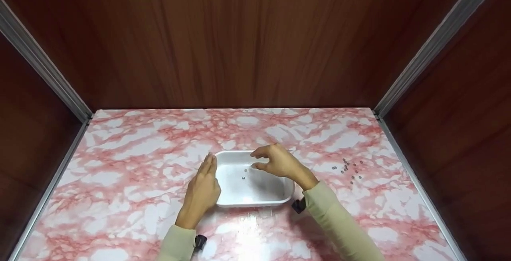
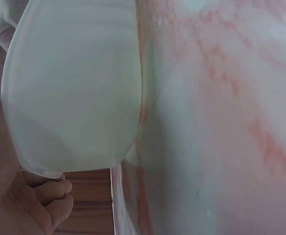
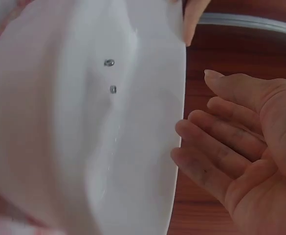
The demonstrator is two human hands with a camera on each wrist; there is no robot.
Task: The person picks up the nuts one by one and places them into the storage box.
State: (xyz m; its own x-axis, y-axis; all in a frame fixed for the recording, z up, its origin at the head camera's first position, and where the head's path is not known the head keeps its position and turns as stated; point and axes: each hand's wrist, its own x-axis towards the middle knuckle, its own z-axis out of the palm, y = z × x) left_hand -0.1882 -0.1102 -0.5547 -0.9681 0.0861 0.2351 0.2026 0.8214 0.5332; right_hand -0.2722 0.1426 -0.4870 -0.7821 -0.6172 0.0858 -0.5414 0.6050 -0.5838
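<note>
A white oblong plastic tub (image 1: 255, 204) stands on the table, with two small metal nuts (image 3: 109, 62) lying on its floor. My left hand (image 1: 203, 191) holds the tub's left end at the rim. In the left wrist view, fingers (image 2: 58, 208) lie along the outside of that end. Over the right half of the tub is my right hand (image 1: 279, 161), palm turned inward, thumb and fingers apart and loosely bent. Nothing shows between them in the right wrist view.
To the right of the tub, several small metal nuts (image 1: 345, 168) lie scattered on the pink-and-white marbled table (image 1: 131, 165). Dark wood panels (image 1: 247, 53) rise behind the table and at both sides, joined by metal corner strips (image 1: 435, 39).
</note>
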